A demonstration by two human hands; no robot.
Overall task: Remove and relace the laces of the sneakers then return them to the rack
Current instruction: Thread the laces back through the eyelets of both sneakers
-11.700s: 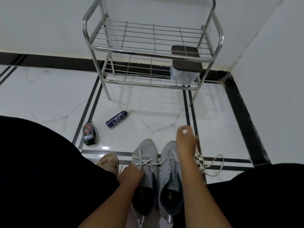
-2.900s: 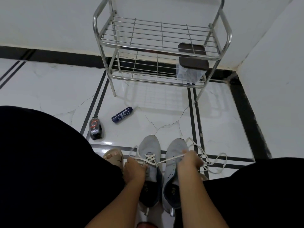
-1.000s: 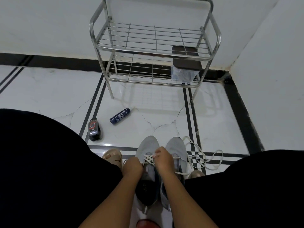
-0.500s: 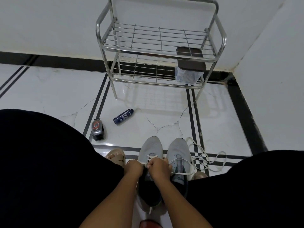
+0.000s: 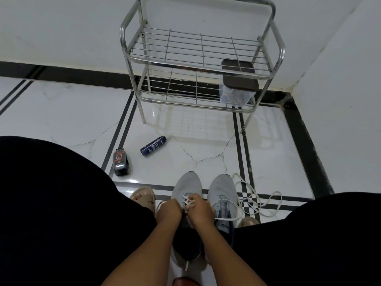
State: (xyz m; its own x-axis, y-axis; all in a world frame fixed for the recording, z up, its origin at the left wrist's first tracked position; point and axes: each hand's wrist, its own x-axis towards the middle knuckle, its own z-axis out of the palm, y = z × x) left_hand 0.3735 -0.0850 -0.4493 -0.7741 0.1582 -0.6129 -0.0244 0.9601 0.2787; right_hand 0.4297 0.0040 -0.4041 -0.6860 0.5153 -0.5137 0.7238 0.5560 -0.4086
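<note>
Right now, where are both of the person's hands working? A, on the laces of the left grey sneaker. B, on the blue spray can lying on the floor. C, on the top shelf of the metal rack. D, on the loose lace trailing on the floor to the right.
A: the left hand and right hand meet over the left grey sneaker, pinching its laces, far from the can, rack and loose lace.
</note>
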